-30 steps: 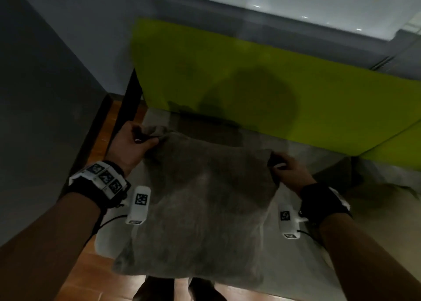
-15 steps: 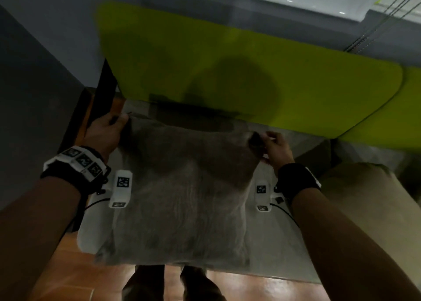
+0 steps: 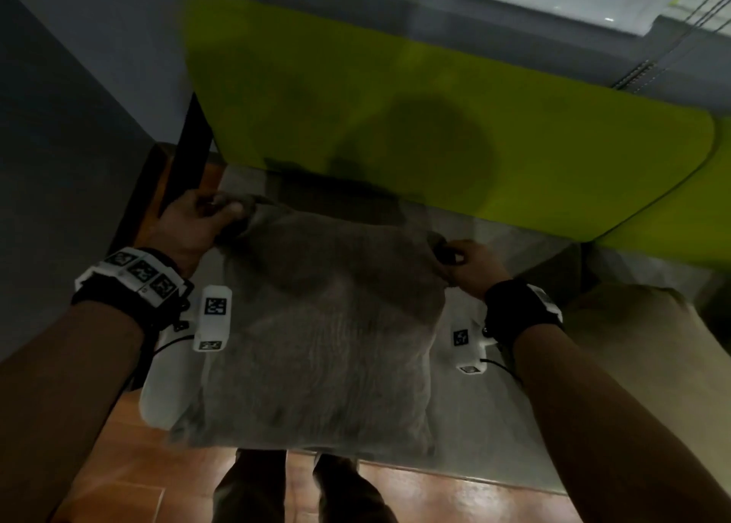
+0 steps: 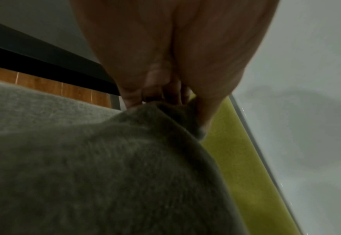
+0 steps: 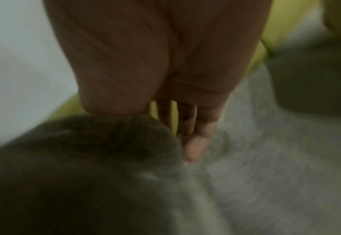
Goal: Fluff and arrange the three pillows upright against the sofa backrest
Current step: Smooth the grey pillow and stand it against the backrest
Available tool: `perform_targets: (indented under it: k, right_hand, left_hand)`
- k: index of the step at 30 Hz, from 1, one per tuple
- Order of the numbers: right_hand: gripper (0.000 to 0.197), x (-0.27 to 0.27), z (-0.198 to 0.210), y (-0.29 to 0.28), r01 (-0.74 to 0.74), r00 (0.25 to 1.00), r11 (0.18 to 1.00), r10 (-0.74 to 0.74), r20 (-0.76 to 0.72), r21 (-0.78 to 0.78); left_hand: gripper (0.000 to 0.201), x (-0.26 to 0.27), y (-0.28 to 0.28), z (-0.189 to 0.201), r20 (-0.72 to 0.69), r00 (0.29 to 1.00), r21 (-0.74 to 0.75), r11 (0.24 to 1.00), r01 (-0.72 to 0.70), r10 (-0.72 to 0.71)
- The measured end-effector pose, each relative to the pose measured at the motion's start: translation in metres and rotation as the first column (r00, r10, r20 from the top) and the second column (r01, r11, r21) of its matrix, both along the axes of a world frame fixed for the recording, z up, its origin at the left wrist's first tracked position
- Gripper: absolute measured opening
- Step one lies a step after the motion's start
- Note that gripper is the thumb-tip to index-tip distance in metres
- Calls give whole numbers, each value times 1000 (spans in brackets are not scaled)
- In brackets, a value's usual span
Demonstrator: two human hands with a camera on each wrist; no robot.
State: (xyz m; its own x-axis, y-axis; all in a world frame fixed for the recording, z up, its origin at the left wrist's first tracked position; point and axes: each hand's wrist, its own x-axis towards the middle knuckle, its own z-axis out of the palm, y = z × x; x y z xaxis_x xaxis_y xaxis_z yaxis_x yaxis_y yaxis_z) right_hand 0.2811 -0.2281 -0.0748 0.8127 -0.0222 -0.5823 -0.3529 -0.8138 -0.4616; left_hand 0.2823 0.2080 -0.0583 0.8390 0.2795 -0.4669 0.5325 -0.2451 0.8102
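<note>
We hold 1 grey pillow (image 3: 316, 324) over the seat (image 3: 514, 253), in front of the green backrest (image 3: 435, 119). Our left hand (image 3: 194, 225) and right hand (image 3: 470, 265) each pinch a top corner.

Both forearms bare, no sleeves in view. Left hand (image 3: 194, 227): behind the fingers, a black wrist strap (image 3: 118, 305) carries a white band (image 3: 130, 275) with 3 black-and-white square fiducial tags in a row. Off the strap's inner side hangs a white oblong camera module (image 3: 213, 318), 1 tag on its face and 1 on its lower end; a thin black cable (image 3: 170, 342) loops from it toward the strap. Right hand (image 3: 472, 267): a black wrist strap (image 3: 518, 311) with a white plate at its outer edge; a white module (image 3: 466, 348) with 2 tags and a black cable (image 3: 500, 366). Dark trousers (image 3: 253, 491) below, blurred.
</note>
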Motion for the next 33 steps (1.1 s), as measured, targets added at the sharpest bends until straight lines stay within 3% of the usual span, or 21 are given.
perform_targets:
  k: [2, 4, 7, 9, 10, 12, 14, 17, 19, 20, 22, 24, 27, 29, 30, 31, 33]
  right_hand:
    - [28, 2, 1, 3, -113, 992, 983, 103, -77, -145]
    - [24, 5, 1, 10, -127, 987, 974, 106, -119, -185]
    - [27, 11, -2, 16, -177, 982, 953, 156, -103, -245]
    - [34, 18, -3, 9, -93, 995, 972, 95, -2, -213]
    - [33, 20, 2, 3, 11, 998, 988, -2, 55, -154]
    - [25, 23, 5, -12, 216, 965, 974, -203, 164, -64]
    - [22, 24, 3, -24, 343, 923, 938, -347, 169, 55]
    - [16, 17, 2, -26, 510, 822, 801, -561, 97, 315]
    - [29, 10, 5, -25, 593, 771, 647, -628, -106, 480]
    - [33, 6, 9, -18, 595, 785, 634, -591, -187, 495]
    - [20, 2, 10, -12, 519, 850, 717, -488, -196, 466]
    - [13, 4, 10, -16, 566, 810, 683, -566, -157, 462]
    - [19, 6, 10, -19, 677, 653, 424, -723, -225, 601]
    - [15, 4, 12, -15, 736, 594, 312, -723, -352, 601]
    - [20, 2, 12, -13, 764, 602, 351, -690, -402, 542]
    - [32, -1, 13, -11, 763, 638, 443, -633, -438, 471]
    - [49, -9, 8, -7, 706, 706, 580, -533, -466, 406]
  left_hand:
    - [42, -3, 0, -1, -11, 997, 10, 997, 78, -78]
    - [14, -1, -3, 0, 14, 998, -54, 997, 56, -56]
    - [10, 4, -11, 8, 12, 999, -161, 986, -42, 45]
    - [9, 4, -6, 9, 32, 999, -132, 991, -33, 38]
    - [10, 3, 0, 5, 27, 999, -98, 994, -41, 44]
    - [19, 3, 16, -13, 12, 999, -9, 999, -40, 40]
    - [32, 4, 16, -11, -3, 997, 22, 997, -79, 79]
    - [50, 4, 7, -3, -32, 997, -18, 997, -73, 72]
    - [62, 5, -4, -5, -37, 998, -84, 995, -54, 51]
    - [66, 3, -1, -10, -47, 998, -90, 995, -35, 31]
    - [61, 2, 6, -18, -38, 999, -32, 999, -11, 10]
    - [50, 5, 6, -18, -9, 996, -5, 996, -90, 90]
    - [47, 18, 27, -57, 25, 989, -1, 989, -147, 147]
    - [57, 17, 10, -30, -7, 972, -22, 972, -236, 236]
    - [60, 14, -2, -18, -65, 963, -63, 962, -264, 260]
    - [57, 10, -17, -6, -156, 955, -114, 956, -272, 253]
    - [50, -4, -33, 1, -308, 941, -187, 961, -204, 140]
